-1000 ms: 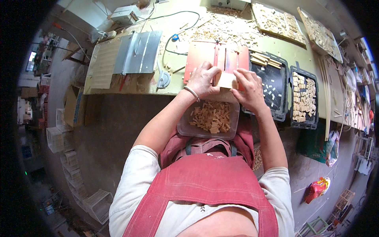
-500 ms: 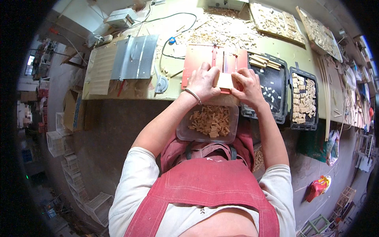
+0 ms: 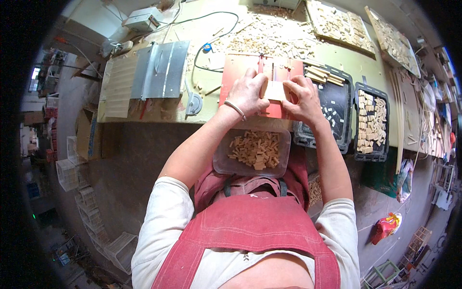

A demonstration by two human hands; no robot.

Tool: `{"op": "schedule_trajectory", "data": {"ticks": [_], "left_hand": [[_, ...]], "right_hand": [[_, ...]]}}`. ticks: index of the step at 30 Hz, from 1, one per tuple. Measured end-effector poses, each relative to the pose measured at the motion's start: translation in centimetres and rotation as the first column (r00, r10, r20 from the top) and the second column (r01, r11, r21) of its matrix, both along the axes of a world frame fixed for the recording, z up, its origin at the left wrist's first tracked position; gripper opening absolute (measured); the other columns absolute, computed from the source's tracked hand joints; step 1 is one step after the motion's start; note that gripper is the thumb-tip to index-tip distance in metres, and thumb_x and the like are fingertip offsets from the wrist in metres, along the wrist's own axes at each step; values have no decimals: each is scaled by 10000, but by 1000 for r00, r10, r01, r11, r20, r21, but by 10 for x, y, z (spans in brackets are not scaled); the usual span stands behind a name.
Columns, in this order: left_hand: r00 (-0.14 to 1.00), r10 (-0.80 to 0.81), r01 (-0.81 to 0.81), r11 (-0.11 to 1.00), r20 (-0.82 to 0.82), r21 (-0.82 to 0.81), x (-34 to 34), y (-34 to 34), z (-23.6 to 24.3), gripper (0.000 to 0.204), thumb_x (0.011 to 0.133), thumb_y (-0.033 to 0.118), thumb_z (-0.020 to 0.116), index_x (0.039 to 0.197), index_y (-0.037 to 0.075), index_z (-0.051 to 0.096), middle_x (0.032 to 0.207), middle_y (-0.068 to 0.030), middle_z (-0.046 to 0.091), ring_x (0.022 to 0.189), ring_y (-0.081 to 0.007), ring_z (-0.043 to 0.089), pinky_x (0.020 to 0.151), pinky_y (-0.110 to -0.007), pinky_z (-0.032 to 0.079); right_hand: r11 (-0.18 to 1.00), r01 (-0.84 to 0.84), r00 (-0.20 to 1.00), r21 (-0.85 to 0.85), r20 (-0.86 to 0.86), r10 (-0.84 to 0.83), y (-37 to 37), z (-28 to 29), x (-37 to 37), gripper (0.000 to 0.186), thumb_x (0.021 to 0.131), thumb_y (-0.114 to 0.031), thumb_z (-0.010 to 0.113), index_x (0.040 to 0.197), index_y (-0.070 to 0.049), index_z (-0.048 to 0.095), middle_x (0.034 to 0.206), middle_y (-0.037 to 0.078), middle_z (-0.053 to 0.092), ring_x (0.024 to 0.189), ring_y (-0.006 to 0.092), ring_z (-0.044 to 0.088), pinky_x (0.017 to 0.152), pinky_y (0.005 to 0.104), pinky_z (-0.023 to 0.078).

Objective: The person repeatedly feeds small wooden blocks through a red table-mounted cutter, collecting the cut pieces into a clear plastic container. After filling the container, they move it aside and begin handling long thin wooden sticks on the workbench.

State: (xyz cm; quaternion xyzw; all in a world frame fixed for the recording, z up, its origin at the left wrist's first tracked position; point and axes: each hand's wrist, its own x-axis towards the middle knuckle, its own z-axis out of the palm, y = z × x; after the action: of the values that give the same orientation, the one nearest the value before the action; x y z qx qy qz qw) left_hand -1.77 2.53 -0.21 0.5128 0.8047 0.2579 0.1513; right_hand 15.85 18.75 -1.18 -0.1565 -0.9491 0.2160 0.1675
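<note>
A pale wooden block lies on a red saw-table plate, just in front of the dark slot that runs up the plate. My left hand is closed on the block's left end, fingers curled and thumb toward the front. Gripping the right end is my right hand, its fingers bent over the edge. Below the plate, on my lap, rests a clear plastic tub with many small cut wooden pieces. Whether small pieces lie under my fingers is hidden.
Right of the plate stand a black tray with thin wooden strips and a black crate of small blocks. Loose offcuts cover the bench behind. To the left are a grey metal plate, a protractor gauge and a cable.
Both hands have slid the wooden block a little farther away along the red plate, toward the slot. Both keep their grip. The view has shifted slightly.
</note>
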Motion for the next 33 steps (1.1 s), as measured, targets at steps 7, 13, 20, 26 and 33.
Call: {"op": "schedule_trajectory", "data": {"ticks": [7, 13, 20, 26, 33], "left_hand": [[1000, -18, 18, 1000, -20, 14, -14, 12, -3, 564, 746, 270, 847, 1250, 123, 641, 1260, -188, 567, 1130, -424, 654, 979, -516, 566], [1000, -18, 17, 998, -22, -56, -20, 21, 2, 609, 748, 311, 862, 1289, 143, 637, 1330, -183, 560, 1239, -402, 617, 1045, -490, 546], [992, -20, 1, 989, -127, -147, -20, 28, 12, 642, 757, 364, 854, 1318, 138, 638, 1361, -175, 557, 1306, -382, 565, 1118, -509, 466], [888, -205, 161, 977, -411, -140, 35, -37, 19, 674, 701, 442, 864, 1256, 115, 667, 1461, -170, 499, 1423, -353, 458, 1240, -608, 239], [955, -56, 68, 997, -292, 31, 36, -40, 15, 602, 718, 440, 867, 1203, 126, 696, 1329, -124, 579, 1328, -335, 529, 1134, -532, 336]], "right_hand": [[1000, 8, 1000, 6, -21, -8, 13, -2, -12, 504, 772, -300, 809, 1234, -105, 761, 1220, 96, 665, 1212, 300, 600, 1062, 467, 447], [1000, 16, 999, -22, 36, -15, 18, 3, -18, 503, 794, -264, 805, 1259, -78, 759, 1251, 115, 659, 1218, 324, 607, 1097, 461, 465], [999, 43, 999, 15, 19, -43, 26, -1, -26, 479, 801, -274, 804, 1243, -94, 770, 1229, 102, 665, 1210, 316, 609, 1082, 453, 475], [998, 38, 999, 55, 32, -39, -2, -1, 16, 473, 792, -305, 792, 1214, -94, 764, 1207, 122, 658, 1151, 319, 607, 1031, 467, 470], [999, -36, 999, 40, -35, 38, -44, -1, 24, 473, 776, -316, 797, 1199, -114, 733, 1194, 104, 656, 1183, 314, 602, 1031, 483, 457]]}}
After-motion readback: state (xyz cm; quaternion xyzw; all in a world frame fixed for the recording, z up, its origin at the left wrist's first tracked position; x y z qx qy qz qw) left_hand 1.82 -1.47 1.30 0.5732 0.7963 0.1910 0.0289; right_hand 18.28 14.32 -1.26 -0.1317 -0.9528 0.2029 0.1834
